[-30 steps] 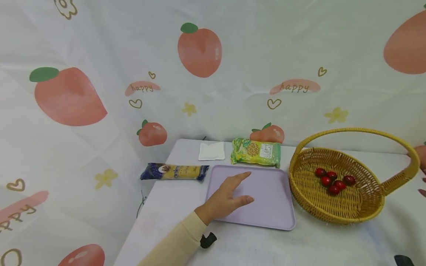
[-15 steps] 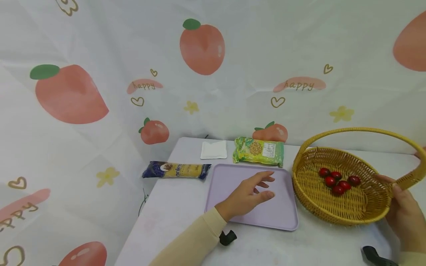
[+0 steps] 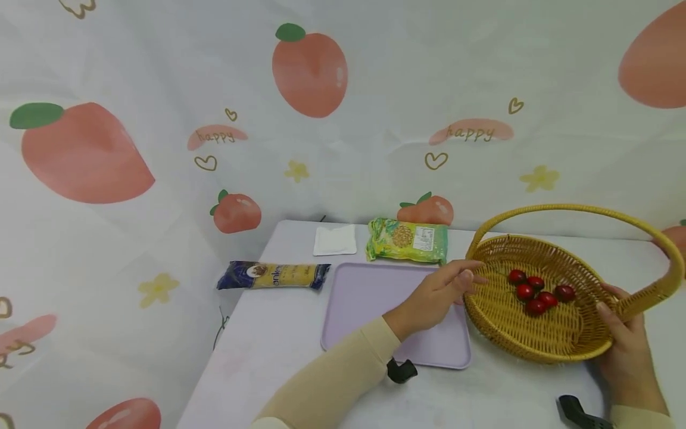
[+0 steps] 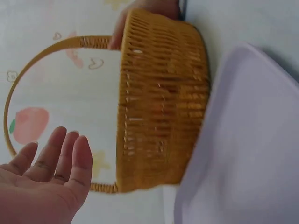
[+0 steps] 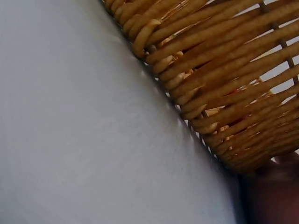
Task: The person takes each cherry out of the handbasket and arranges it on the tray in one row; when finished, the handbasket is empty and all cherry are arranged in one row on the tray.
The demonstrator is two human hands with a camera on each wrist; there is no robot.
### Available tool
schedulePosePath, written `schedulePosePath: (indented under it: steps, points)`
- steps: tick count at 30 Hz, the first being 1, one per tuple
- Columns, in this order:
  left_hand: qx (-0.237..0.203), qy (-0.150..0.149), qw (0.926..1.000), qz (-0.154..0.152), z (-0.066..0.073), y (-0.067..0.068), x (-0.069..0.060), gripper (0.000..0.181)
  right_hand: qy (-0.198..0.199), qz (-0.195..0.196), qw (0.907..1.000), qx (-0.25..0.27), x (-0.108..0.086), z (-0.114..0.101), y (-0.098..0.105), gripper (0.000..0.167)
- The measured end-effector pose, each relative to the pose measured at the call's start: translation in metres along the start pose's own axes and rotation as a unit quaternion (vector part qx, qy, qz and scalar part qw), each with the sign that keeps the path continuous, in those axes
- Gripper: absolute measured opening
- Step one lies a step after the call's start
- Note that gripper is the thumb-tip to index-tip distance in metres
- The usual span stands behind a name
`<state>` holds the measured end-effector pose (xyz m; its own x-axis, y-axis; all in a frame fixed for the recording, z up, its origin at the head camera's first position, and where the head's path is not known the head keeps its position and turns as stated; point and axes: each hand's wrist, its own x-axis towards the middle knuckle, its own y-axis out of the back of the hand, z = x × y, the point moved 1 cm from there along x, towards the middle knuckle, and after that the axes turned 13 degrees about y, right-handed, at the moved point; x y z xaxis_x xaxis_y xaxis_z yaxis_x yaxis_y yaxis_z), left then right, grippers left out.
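A golden wicker basket (image 3: 527, 348) with a tall arched handle stands on the table at the right of the head view. Several dark red cherries (image 3: 524, 291) lie in it. My right hand (image 3: 624, 345) grips the basket's right rim by the handle's foot, its thumb over the edge. At the opposite side, my left hand (image 3: 429, 304) hovers over the right part of a pale purple tray (image 3: 364, 304), its fingertips close to the rim. The left wrist view shows that hand's loosely extended fingers (image 4: 82, 156), apart from the basket wall (image 4: 159, 102).
Left of the tray lies a blue and yellow packet (image 3: 276, 276), jutting past the table's left edge. Behind it are a white packet (image 3: 334, 240) and a green and yellow bag (image 3: 407, 239). A printed fabric backdrop (image 3: 364, 161) rises behind the table (image 3: 268, 339).
My left hand has moved right across the tray to the basket's left side. The right hand has come in from the right edge and taken hold of the basket's rim.
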<state>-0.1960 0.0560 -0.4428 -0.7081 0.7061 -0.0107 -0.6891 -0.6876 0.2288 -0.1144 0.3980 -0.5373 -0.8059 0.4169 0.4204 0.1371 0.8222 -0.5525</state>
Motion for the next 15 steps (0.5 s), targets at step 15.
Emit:
schedulePosePath:
  steps: [15]
  points:
    - [-0.097,0.089,0.9901,-0.048,0.013,-0.043,0.086,0.057,-0.012,-0.060,0.9968,-0.051,0.002,0.002,0.002,0.062]
